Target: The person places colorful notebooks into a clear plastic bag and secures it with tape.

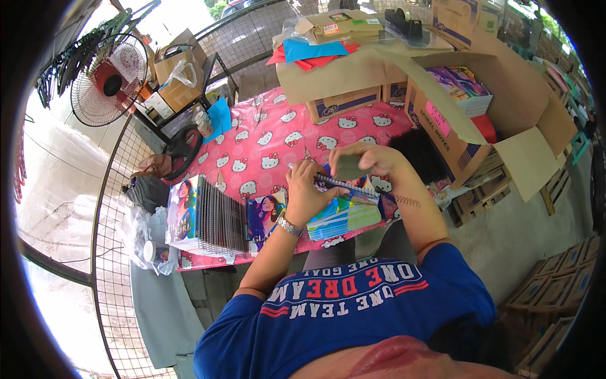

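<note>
My left hand [305, 191], with a metal watch at its wrist, is closed around a notebook [344, 186] and holds its bound edge up. A dark wire spiral [407, 201] runs along that edge, and its loose end sticks out to the right, past my right forearm. My right hand [366, 159] hovers just above the bound edge, fingers curved and apart, with nothing visible in them. Under the notebook lies a stack of blue, green and yellow sheets [344, 220]. Beside my left wrist rests a notebook with a picture of a woman [264, 215].
A tall stack of spiral-bound notebooks [208, 218] stands left on the pink patterned tablecloth [265, 142]. A black bristly pile, probably spirals [416, 153], lies right. Beyond it is an open carton [442, 129] with notebooks. A fan [110, 82] stands far left.
</note>
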{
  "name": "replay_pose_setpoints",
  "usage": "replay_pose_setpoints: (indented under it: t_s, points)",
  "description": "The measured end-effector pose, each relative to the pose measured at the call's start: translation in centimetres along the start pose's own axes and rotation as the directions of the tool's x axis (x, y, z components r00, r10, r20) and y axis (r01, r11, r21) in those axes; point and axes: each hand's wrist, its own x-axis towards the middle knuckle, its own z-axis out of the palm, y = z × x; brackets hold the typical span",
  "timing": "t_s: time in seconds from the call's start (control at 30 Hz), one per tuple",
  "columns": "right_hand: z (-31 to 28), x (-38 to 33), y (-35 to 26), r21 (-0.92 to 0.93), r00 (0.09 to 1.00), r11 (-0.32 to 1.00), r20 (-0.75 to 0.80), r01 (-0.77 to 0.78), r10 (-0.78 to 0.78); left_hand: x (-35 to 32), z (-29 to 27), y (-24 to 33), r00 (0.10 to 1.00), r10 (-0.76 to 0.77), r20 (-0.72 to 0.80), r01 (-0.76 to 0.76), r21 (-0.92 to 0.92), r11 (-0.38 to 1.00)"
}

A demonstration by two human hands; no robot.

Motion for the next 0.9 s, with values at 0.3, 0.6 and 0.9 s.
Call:
replay_pose_setpoints:
  t_s: [0.3,0.6,0.9]
  points:
    - [-1.5,1.5,2.0,0.055,0.998,0.998,-0.056,0.025,-0.022,0.1,-1.3,-3.0,0.99,0.126,0.061,-0.116,-0.138,0.984]
    - [-2.1,2.4,1.3,-0.422,0.955,0.857,-0.115,-0.296,0.274,-0.2,-1.2,-3.2,0.978,-0.02,0.209,0.094,-0.351,0.931]
    - [-1.8,1.4,0.9,-0.107,0.998,0.993,0.013,-0.053,0.055,0.4,-0.7,-3.1,0.98,-0.042,0.196,0.108,-0.339,0.934]
